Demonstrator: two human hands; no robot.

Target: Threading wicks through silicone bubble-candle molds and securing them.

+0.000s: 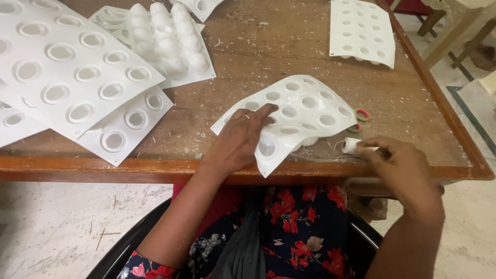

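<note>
My left hand (240,137) fingers spread flat pinning a thin, flexible white mould tray (305,111); right hand (400,165) fingertips pinching a light white spool (352,145).

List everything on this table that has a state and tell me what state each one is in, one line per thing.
Left hand: flat on the white mould tray, pressing it down.
White mould tray: bowed, overhanging the table edge, cavities look empty.
Right hand: pinching a small white thread spool.
Filled mould tray: white domes upward.
Stacked mould trays: overlapping, cavities empty.
Far mould tray: lying alone.
Rubber bands: loose on table.
</note>
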